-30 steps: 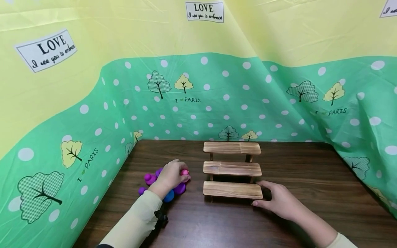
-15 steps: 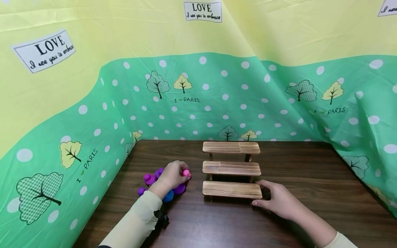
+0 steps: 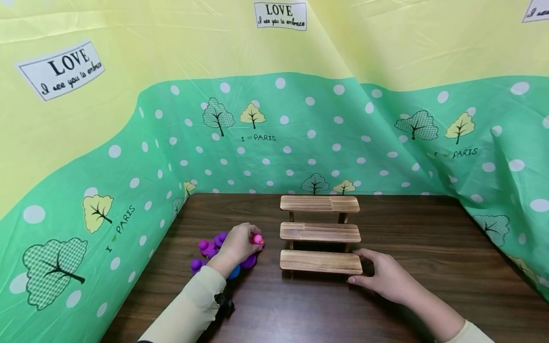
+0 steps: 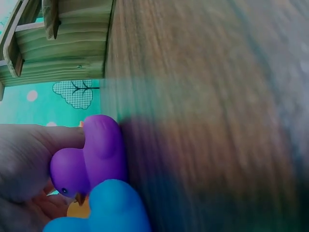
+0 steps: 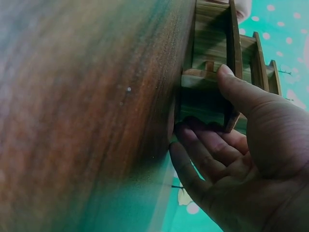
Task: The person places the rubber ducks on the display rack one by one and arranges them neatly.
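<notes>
The left hand (image 3: 239, 242) pinches a pink toy (image 3: 258, 239) at its shelf-facing side (purple ducks (image 4: 105, 145) close by), while the right hand (image 3: 388, 277) grips the right end of a wooden shelf (image 3: 319, 261).

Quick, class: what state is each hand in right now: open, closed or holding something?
Left hand: holding the pink toy.
Right hand: holding the wooden stand at its right end.

The left hand (image 3: 238, 245) and right hand (image 3: 384, 275) are both bare. On the left I see a loose, pale cream cloth sleeve (image 3: 184, 305), softly creased, with a small, blocky black device (image 3: 224, 303) against its inner side. A matching pale sleeve end (image 3: 469, 333) shows on the right.
</notes>
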